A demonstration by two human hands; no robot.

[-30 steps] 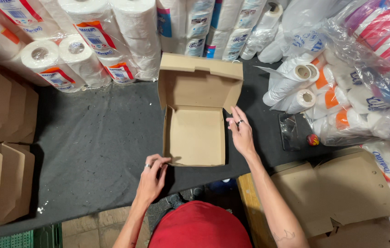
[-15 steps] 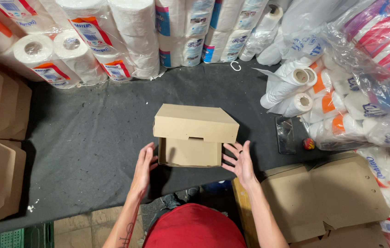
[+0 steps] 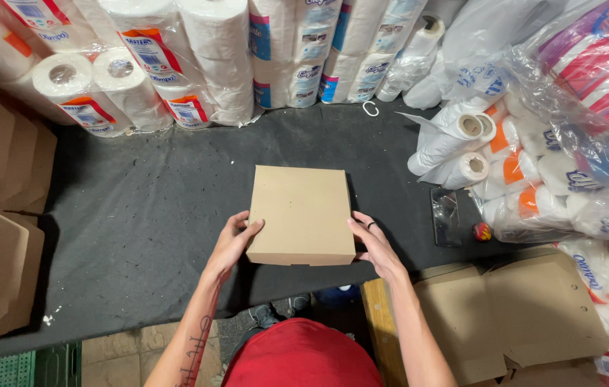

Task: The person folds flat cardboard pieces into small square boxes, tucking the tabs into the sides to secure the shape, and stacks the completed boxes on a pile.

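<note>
A closed cardboard box (image 3: 301,214) (on the dark table (image 3: 139,215)) is pressed between left hand (image 3: 233,241) and right hand (image 3: 371,242), fingers spread.

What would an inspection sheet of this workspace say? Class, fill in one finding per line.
Surface: dark grey table cover.
Job's things: closed brown cardboard box, lying flat.
Clutter: small red ball; white hook.
Hands: left hand and right hand grip the box's near corners.
Cables: nothing seen.
Surroundings: wrapped paper rolls behind and right; flat cardboard blanks left; more blanks lower right.
</note>
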